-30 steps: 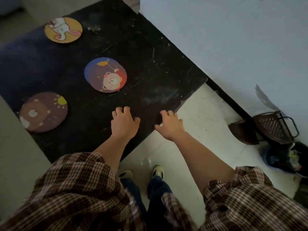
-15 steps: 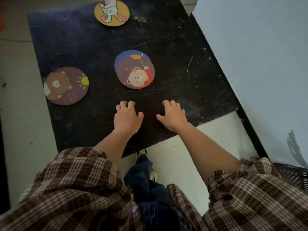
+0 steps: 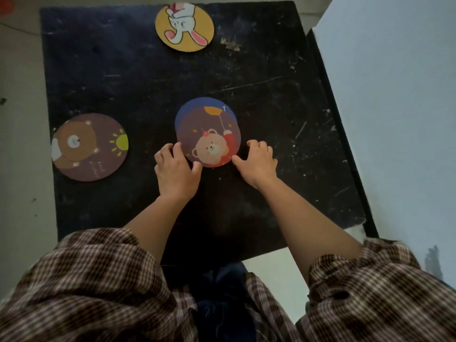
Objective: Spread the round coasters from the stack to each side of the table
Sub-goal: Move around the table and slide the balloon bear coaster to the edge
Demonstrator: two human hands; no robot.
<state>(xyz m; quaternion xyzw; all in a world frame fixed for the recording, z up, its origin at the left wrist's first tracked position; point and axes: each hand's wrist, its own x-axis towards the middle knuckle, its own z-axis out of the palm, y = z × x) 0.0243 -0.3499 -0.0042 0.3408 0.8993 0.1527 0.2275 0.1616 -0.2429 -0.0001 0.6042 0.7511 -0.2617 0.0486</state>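
Now at the stack [image 3: 208, 133], up from the counter [image 3: 271, 99] edge: left hand [image 3: 176, 169] and right hand [image 3: 257, 160], fingers spread, flanking it, nothing pinched. Next coaster likely about to be lifted.

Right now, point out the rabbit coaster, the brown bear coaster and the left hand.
rabbit coaster [image 3: 184, 25], head view, on the rabbit's face.
brown bear coaster [image 3: 90, 146], head view, near its middle.
left hand [image 3: 175, 171], head view, on its back.

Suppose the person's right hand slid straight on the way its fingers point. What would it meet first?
Probably nothing: the right hand points up past the round blue bear coaster stack, over bare black tabletop.
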